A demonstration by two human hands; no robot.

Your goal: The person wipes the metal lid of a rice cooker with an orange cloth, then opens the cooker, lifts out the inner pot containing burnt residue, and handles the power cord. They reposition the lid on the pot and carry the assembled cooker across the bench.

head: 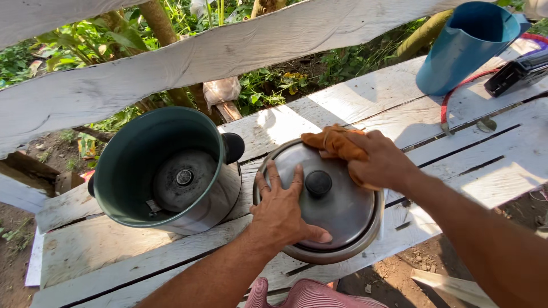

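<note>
A round metal pot lid (342, 214) with a black knob (318, 183) lies flat on a white plank table (365, 97). My left hand (281, 208) rests palm-down on the lid's left side, fingers spread. My right hand (379, 162) presses an orange-brown cloth (334, 142) against the lid's upper right edge. Left of the lid stands an empty rice cooker body (165, 171), green inside, with a black side handle (233, 147).
A blue plastic jug (462, 48) stands at the table's far right, next to a black device (516, 74) with a red cord (456, 94). A white wooden rail (171, 63) runs behind the table; plants and bare soil lie beyond.
</note>
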